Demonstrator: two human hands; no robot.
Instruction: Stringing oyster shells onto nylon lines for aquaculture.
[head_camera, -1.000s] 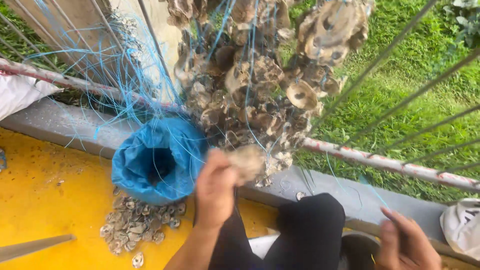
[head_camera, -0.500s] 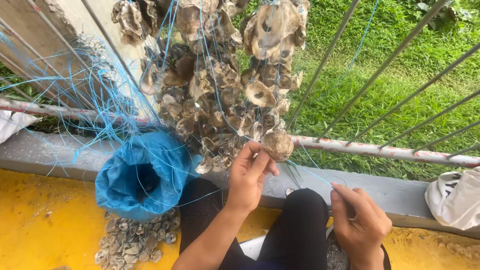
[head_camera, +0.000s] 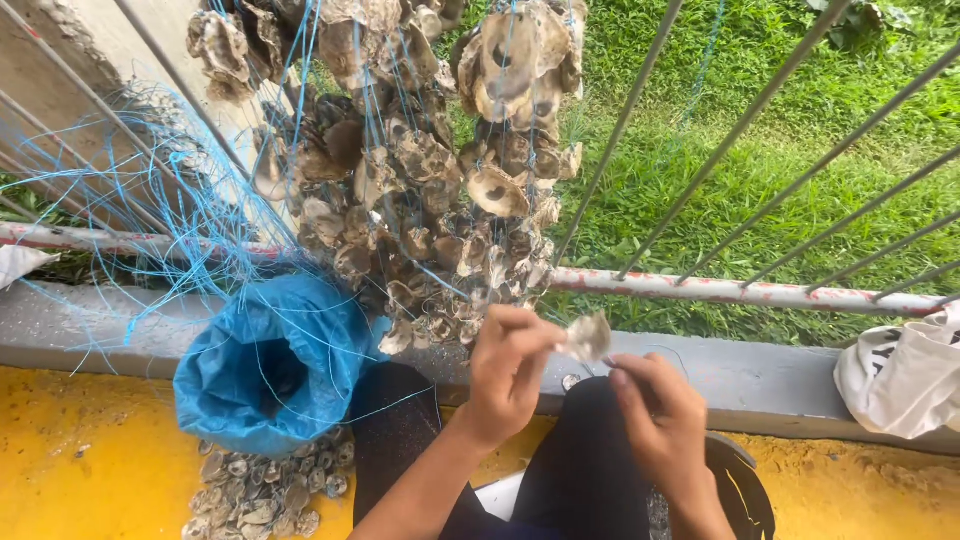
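Right hand (head_camera: 665, 420) moved up to meet left hand (head_camera: 510, 370), which pinches a loose shell (head_camera: 588, 338); right fingertips together, apparently on thread—steady the shell, thread slowly.

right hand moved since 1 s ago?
Yes. The right hand has come up from low beside the knee to just below the fence rail, its fingertips now meeting the shell pinched by the left hand.
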